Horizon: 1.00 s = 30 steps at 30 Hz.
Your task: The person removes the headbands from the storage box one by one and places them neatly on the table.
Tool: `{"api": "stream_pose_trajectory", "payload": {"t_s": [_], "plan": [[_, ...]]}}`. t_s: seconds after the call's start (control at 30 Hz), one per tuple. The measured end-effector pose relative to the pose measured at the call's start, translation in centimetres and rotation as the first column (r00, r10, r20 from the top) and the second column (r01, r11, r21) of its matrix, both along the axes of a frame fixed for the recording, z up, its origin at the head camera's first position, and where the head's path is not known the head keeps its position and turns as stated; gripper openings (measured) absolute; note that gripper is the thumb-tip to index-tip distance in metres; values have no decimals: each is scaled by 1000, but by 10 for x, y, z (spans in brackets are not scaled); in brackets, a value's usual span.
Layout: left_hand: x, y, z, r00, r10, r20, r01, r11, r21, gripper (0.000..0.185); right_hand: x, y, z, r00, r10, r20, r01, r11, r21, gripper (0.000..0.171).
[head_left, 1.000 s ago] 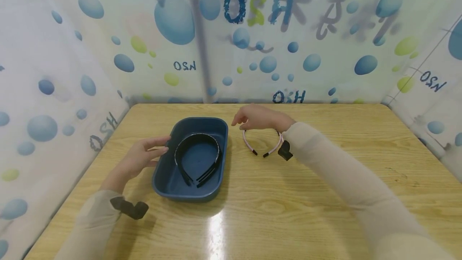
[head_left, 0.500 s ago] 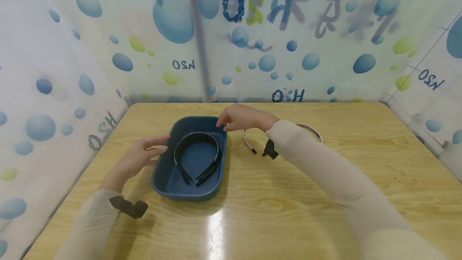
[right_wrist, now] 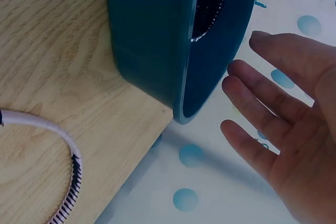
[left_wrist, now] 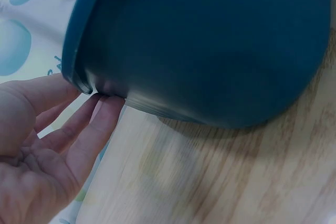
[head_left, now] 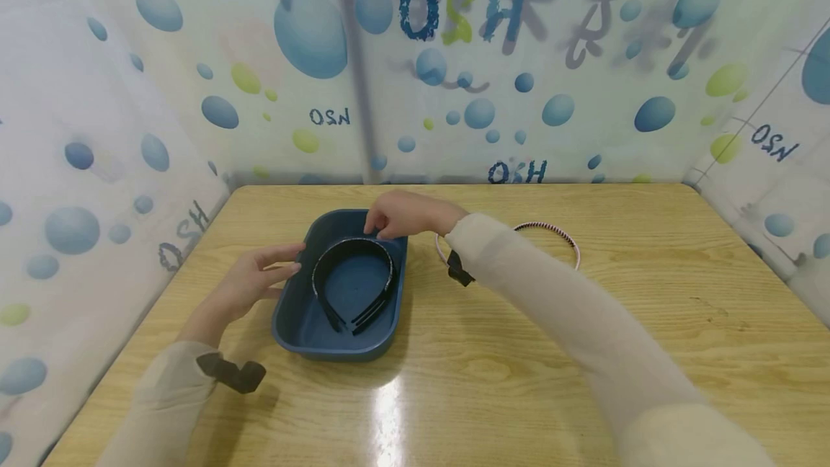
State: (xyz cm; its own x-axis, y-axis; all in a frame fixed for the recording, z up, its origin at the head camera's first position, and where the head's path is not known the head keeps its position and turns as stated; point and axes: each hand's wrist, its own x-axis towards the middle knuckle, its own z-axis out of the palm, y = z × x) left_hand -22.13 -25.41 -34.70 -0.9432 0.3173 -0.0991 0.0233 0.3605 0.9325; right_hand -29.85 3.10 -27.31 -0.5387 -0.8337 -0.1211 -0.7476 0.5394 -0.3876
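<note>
Touching blue tub (head_left: 305,323): left hand (head_left: 249,283) flat; right hand (head_left: 402,213) open, empty; backdrop "H2O".

Readable text, all printed on the curtain (head_left: 583,92) round the table:
- "H2O", mirrored, large, blue with a green middle character, far wall, top centre.
- "H2O", mirrored, small, dark blue, far wall, left of centre.
- "H2O", mirrored, dark blue, far wall, low centre, at the table edge.
- "H2O", mirrored, dark, left wall, low.
- "H2O", mirrored, dark, right wall.
- Green lettering at top left and top right corners, cut off.
- Large grey characters, far wall, right of centre: blurred, unreadable.
</note>
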Motion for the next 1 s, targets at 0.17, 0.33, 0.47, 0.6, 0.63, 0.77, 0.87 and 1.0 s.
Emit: {"api": "stream_pose_trajectory", "payload": {"t_s": [0.17, 0.33, 0.47, 0.6, 0.63, 0.77, 0.87, 1.0], "plan": [[0, 0, 0, 1000, -3, 3, 3, 1000, 6, 56, 0, -13, -1, 1000, -18, -5, 18, 999, 37, 26], [0, 0, 0, 1000, 0, 7, 0, 1000, 11, 56, -2, -24, -2, 1000, -21, -7, 21, 998, 60, 26], [0, 0, -1, 1000, 8, 5, -8, 1000, 6, 57, -3, -33, -5, 1000, -17, 1, 16, 998, 68, 26], [-1, -1, -1, 1000, 5, -1, -5, 1000, -1, 57, -5, -41, -7, 999, -36, 2, 36, 996, 78, 27], [-1, -1, -1, 1000, 3, -3, -3, 1000, -4, 57, -6, -43, -7, 999, -43, 3, 42, 996, 79, 28], [-2, -1, -1, 1000, 2, -1, -2, 1000, -8, 57, -9, -50, -7, 998, -66, 16, 65, 994, 87, 29], [-2, -1, -2, 1000, 6, 4, -6, 1000, -9, 56, -11, -54, -7, 996, -80, 33, 76, 992, 100, 30], [-2, 0, -3, 1000, 0, 2, 0, 1000, -2, 57, -14, -57, -9, 994, -99, 55, 92, 989, 113, 31]]}}
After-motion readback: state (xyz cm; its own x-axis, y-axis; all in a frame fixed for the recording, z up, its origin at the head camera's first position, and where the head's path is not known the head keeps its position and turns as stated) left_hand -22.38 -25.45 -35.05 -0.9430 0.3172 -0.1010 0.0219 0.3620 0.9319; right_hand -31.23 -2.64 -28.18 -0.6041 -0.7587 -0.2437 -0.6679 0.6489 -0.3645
